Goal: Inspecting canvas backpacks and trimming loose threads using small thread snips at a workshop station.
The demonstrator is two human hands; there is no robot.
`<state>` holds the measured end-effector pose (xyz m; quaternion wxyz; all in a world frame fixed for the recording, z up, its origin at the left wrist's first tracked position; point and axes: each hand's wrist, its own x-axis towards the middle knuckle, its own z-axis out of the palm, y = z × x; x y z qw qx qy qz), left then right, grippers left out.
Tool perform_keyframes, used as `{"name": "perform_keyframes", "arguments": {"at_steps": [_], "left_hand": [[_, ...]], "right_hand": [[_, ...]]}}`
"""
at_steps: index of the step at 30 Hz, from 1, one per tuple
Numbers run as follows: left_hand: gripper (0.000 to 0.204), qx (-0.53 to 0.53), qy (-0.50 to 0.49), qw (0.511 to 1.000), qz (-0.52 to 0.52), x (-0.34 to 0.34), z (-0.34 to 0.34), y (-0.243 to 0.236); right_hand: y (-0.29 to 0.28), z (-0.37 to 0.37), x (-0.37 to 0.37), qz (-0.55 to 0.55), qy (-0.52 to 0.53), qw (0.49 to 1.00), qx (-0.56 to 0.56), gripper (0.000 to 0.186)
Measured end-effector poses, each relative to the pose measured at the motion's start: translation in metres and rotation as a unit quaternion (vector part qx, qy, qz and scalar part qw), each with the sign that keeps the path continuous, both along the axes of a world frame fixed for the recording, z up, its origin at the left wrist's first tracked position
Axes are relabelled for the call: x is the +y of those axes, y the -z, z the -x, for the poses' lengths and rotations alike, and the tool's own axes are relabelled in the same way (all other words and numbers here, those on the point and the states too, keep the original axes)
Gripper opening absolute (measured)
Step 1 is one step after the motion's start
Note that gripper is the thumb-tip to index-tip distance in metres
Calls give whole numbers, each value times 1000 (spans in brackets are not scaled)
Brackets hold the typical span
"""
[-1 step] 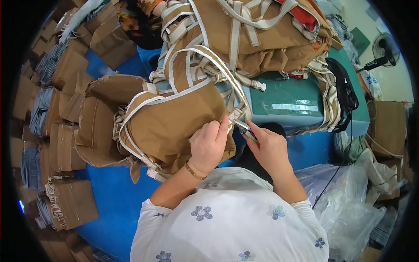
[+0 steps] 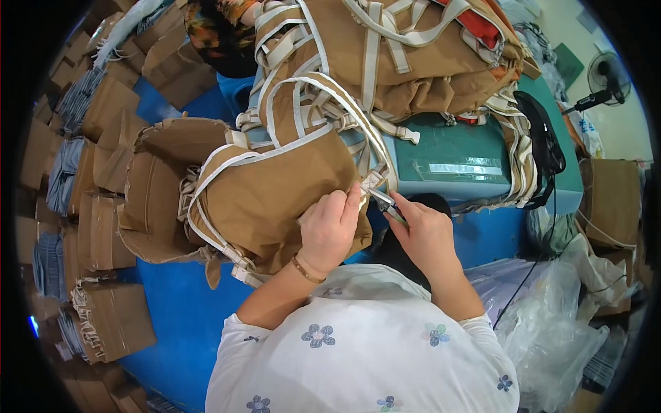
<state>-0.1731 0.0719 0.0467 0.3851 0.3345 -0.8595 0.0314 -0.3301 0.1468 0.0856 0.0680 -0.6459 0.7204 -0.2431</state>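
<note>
A brown backpack (image 2: 275, 182) with white binding and cream straps lies across my lap, its left part against an open carton. Pinched between the fingers of my left hand (image 2: 328, 224) is the end of a cream strap (image 2: 374, 177) at the bag's right edge. My right hand (image 2: 427, 230) grips a pair of thread snips (image 2: 385, 204), whose metal blades point up and left at that strap. The blade tips come close to my left fingertips. Whether they touch the webbing I cannot tell.
A second brown bag (image 2: 420, 82) with red lining covers the green-topped table (image 2: 454, 148) ahead. Another person's patterned sleeve (image 2: 220, 24) shows beyond. An open carton (image 2: 155, 186) stands left, more boxes (image 2: 113, 320) behind it. Plastic bags (image 2: 551, 323) and a fan (image 2: 606, 79) are right.
</note>
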Motion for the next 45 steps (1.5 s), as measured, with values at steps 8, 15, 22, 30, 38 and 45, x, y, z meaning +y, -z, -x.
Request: {"name": "perform_keyframes", "arguments": {"at_steps": [8, 15, 22, 30, 38, 45], "left_hand": [[24, 17, -9, 1000, 23, -4, 1, 1], [20, 12, -6, 999, 51, -4, 2, 2], [23, 3, -6, 998, 56, -4, 0, 4], [29, 0, 0, 999, 47, -6, 0, 9], [29, 96, 18, 986, -133, -8, -11, 6], [27, 441, 135, 741, -488, -14, -24, 17]], "right_hand": [[-2, 4, 2, 12, 8, 999, -41, 32], [0, 3, 3, 6, -5, 998, -55, 31], [-2, 8, 5, -1, 0, 999, -48, 30], [7, 11, 1, 27, -37, 999, -23, 32], [19, 18, -8, 47, -71, 987, -138, 36], [58, 7, -14, 52, -25, 863, -501, 30]]}}
